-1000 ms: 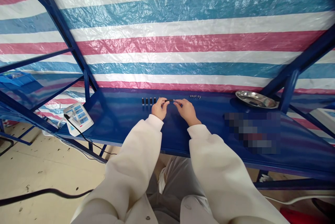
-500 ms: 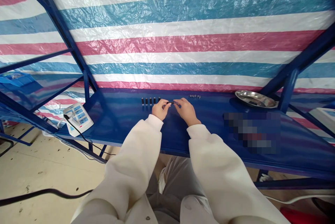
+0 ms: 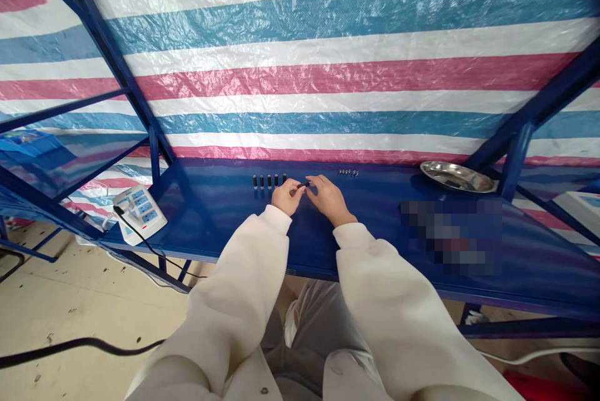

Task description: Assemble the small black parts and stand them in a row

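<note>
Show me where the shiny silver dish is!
In the head view, the silver dish sits at the far right of the blue shelf, beside the blue post, well right of the right hand.

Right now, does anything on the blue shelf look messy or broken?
Nothing looks broken or spilled. The small black pieces stand in a neat row, and the left hand and right hand pinch one loose black piece. Only the white power strip sits crooked at the blue shelf corner.

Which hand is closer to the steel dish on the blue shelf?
Right. The right hand sits well left of the steel dish, apart from it. The left hand is even farther left; both hold a small black piece between them.
</note>
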`<state>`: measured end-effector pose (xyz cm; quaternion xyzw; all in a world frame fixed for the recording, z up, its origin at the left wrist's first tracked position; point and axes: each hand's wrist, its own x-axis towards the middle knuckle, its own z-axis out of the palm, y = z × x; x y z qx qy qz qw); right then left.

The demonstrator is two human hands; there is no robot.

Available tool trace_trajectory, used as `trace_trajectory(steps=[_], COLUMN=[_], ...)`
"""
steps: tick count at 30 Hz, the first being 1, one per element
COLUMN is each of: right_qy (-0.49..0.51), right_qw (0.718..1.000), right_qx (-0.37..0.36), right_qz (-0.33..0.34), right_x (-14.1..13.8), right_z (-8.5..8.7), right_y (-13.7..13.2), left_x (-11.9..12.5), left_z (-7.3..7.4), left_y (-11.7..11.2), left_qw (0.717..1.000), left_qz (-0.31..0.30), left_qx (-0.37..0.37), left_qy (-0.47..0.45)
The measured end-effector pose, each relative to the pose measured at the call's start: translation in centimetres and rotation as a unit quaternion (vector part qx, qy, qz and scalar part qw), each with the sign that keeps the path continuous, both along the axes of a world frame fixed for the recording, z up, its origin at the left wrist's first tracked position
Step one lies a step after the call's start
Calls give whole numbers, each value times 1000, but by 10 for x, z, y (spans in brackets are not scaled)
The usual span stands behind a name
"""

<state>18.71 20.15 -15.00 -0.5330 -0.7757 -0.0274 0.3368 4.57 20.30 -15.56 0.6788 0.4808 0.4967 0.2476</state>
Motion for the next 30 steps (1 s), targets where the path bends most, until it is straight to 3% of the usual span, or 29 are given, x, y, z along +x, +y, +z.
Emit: trace_trajectory(steps=[18,24,27,30], right_qy=[-21,-58,-46,19], right_qw=[1000,998,998,996], right_qx=[13,-2,-27,-89], right_qz=[7,34,33,10], right_x=[-3,-4,-7,-10], right_z=[2,7,10,12], right_y=[-2,-3,1,12], left_x=[-1,-1,0,-1], left_z=[0,4,7,15], left_y=[0,-2,-2,-2], left_qw=[1000,999,998,983], left_qz=[5,35,48,78], left_qx=[11,15,22,15], left_qy=[25,34,-34,-168])
